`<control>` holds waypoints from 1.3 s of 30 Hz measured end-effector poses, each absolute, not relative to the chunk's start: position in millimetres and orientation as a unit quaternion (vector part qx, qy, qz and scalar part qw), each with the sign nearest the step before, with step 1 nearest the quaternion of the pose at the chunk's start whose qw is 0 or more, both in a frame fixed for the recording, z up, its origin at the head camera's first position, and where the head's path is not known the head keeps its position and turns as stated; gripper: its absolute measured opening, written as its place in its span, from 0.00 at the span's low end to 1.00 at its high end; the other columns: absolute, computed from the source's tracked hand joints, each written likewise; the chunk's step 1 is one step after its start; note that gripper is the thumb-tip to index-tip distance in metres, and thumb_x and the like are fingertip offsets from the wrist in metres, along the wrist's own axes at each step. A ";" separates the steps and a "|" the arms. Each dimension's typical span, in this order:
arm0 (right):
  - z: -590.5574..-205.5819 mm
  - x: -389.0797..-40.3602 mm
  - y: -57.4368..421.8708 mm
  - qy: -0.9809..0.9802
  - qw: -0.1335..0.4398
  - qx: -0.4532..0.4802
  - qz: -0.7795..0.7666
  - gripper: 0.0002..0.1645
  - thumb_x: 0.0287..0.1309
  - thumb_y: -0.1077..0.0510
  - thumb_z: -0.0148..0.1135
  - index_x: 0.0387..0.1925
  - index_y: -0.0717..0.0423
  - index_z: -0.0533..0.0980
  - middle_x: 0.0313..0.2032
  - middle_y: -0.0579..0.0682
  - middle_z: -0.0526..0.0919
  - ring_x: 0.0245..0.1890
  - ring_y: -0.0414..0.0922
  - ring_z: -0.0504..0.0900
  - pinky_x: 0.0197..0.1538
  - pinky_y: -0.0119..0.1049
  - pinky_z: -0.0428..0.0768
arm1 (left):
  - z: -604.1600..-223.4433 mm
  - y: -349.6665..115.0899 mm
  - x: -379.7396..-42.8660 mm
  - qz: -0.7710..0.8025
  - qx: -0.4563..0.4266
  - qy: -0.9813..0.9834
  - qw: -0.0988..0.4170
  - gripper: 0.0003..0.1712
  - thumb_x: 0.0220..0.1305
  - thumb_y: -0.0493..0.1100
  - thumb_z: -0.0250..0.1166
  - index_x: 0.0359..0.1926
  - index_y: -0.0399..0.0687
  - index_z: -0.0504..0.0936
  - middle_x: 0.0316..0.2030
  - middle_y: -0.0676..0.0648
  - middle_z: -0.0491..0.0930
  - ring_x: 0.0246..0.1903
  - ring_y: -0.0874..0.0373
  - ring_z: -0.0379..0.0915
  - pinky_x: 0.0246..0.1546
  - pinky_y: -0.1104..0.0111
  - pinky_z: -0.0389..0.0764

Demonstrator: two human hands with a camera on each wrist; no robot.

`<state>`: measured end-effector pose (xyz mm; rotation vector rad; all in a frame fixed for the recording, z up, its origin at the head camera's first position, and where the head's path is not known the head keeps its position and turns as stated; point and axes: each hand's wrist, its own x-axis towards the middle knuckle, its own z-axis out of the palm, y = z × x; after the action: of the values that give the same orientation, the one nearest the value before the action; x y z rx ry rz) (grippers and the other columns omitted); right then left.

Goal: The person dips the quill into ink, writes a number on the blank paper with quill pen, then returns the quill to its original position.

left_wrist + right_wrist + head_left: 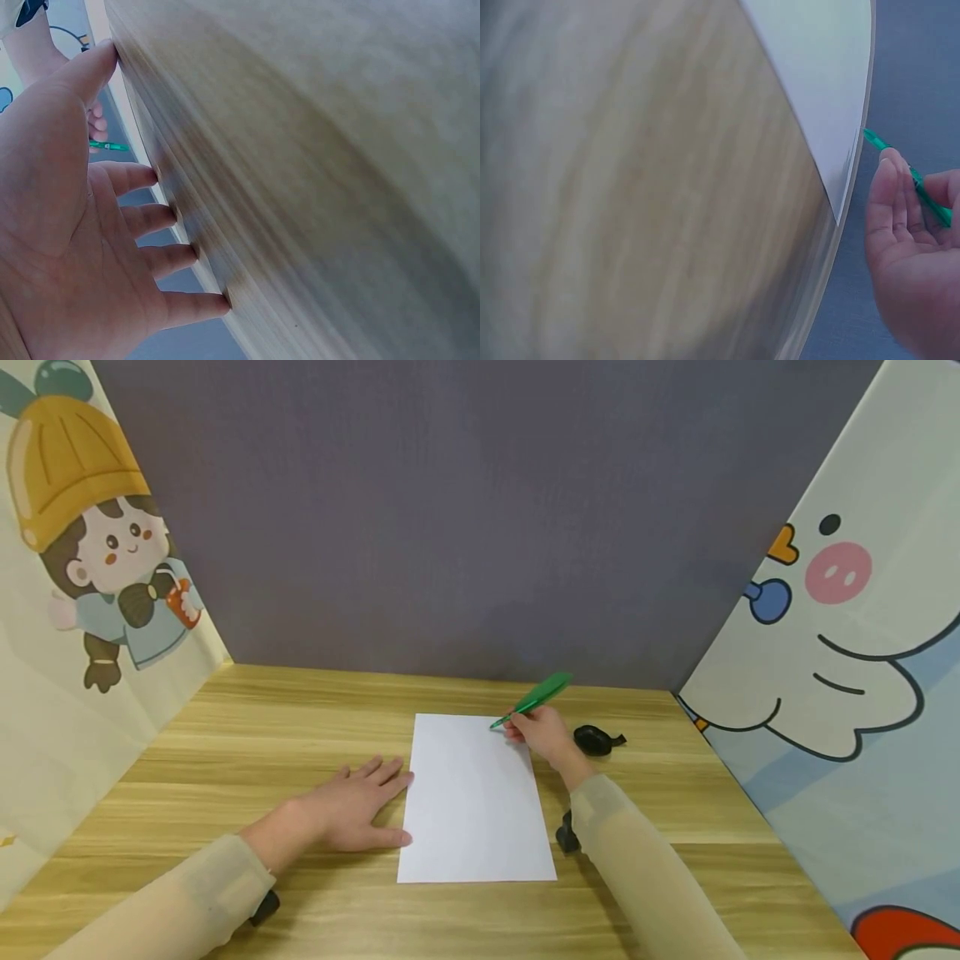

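A plain white sheet of paper (472, 810) lies upright on the wooden table, with no marks that I can make out. My right hand (543, 732) pinches a slim green pen (546, 690) with a leaf-shaped top, its tip pointing left over the sheet's upper right part. Whether the tip touches the paper cannot be told. In the right wrist view the pen (932, 202) passes between thumb and fingers. My left hand (352, 806) rests with fingers spread, its fingertips at the paper's left edge. The left wrist view shows that palm (82, 240) facing the camera, fingertips on the table.
To the right of my right hand lies a small black rounded object (594, 741) with a short tail. Black devices (567, 833) show under both sleeves. A dark grey panel (450, 527) stands behind the table (300, 710), and cartoon-printed walls (900, 710) flank it.
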<state>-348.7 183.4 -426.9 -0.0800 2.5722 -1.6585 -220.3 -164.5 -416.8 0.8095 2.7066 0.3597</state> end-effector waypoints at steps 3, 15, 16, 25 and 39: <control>-427.0 -349.0 184.1 0.840 0.042 -0.025 -0.540 0.21 0.85 0.57 0.56 0.64 0.67 0.82 0.51 0.61 0.91 0.45 0.44 0.92 0.54 0.40 0.91 | -417.3 -164.5 -220.8 0.123 0.281 0.940 0.147 0.59 0.72 0.79 0.60 0.89 0.50 0.57 0.89 0.38 0.48 0.87 0.30 0.44 0.77 0.22 0.54; -428.5 -349.9 184.5 0.843 0.040 -0.023 -0.535 0.21 0.84 0.57 0.56 0.64 0.67 0.82 0.51 0.61 0.91 0.46 0.46 0.92 0.53 0.38 0.91 | -417.8 -164.7 -221.0 0.121 0.282 0.941 0.143 0.59 0.72 0.79 0.61 0.88 0.50 0.57 0.89 0.39 0.49 0.87 0.30 0.45 0.77 0.22 0.54; -428.8 -350.1 184.6 0.843 0.040 -0.023 -0.536 0.21 0.84 0.57 0.56 0.64 0.67 0.82 0.51 0.61 0.91 0.46 0.46 0.92 0.53 0.38 0.91 | -417.9 -164.8 -220.9 0.121 0.283 0.941 0.142 0.59 0.72 0.79 0.61 0.88 0.50 0.57 0.89 0.39 0.49 0.87 0.30 0.44 0.77 0.22 0.54; -430.6 -351.8 185.6 0.841 0.043 -0.023 -0.539 0.21 0.85 0.57 0.56 0.65 0.67 0.82 0.52 0.62 0.91 0.49 0.50 0.92 0.55 0.39 0.91 | -418.4 -165.4 -221.1 0.124 0.281 0.940 0.146 0.59 0.72 0.79 0.60 0.89 0.51 0.57 0.89 0.39 0.48 0.87 0.31 0.44 0.77 0.22 0.54; -427.3 -348.9 182.9 0.843 0.043 -0.032 -0.536 0.20 0.85 0.59 0.55 0.63 0.68 0.82 0.52 0.63 0.91 0.50 0.51 0.92 0.56 0.42 0.91 | -417.8 -164.5 -222.0 0.121 0.281 0.940 0.148 0.59 0.72 0.79 0.61 0.89 0.50 0.57 0.89 0.39 0.48 0.87 0.31 0.44 0.77 0.23 0.54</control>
<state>-348.9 182.9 -427.3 -0.0975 2.5777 -1.6393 -222.0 -164.5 -417.8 0.8075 2.7048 0.3487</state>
